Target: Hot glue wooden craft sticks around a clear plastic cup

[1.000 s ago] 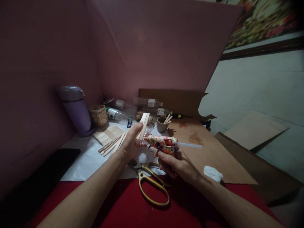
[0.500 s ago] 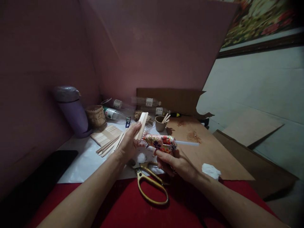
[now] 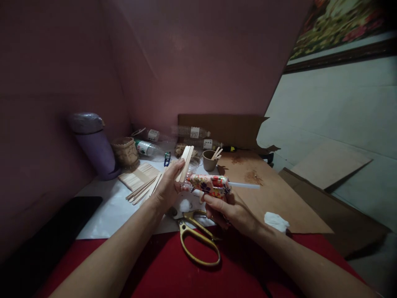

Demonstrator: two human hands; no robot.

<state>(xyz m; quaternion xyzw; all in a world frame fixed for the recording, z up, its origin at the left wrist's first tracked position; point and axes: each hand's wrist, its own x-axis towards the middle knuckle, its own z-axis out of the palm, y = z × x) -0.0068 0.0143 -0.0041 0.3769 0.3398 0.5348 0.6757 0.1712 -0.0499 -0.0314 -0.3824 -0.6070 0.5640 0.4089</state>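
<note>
My left hand point(image 3: 169, 181) is closed around some clear plastic, apparently a bottle piece, with upright craft sticks point(image 3: 186, 163) side by side against it under my thumb. In my right hand point(image 3: 228, 209) is a flower-patterned glue gun point(image 3: 211, 184), its nozzle pointing left at the lower end of the sticks. I cannot tell whether the tip touches them. A translucent glue stick point(image 3: 245, 186) juts from the gun's back. Below my hands lie gold-handled scissors point(image 3: 198, 244), and a small white tuft point(image 3: 185, 205) is just above them.
Loose craft sticks point(image 3: 144, 190) and a banded bundle point(image 3: 136, 176) lie at left. Behind are plastic bottles point(image 3: 149, 149), a brown pot point(image 3: 210, 162) with sticks, a carved pot point(image 3: 125, 152) and a purple tumbler point(image 3: 96, 151). Cardboard point(image 3: 288, 207) at right bears a crumpled white tissue point(image 3: 276, 222).
Almost nothing differs. The view has shifted very slightly; both hands keep their holds, with the glue gun's nozzle still near the sticks.
</note>
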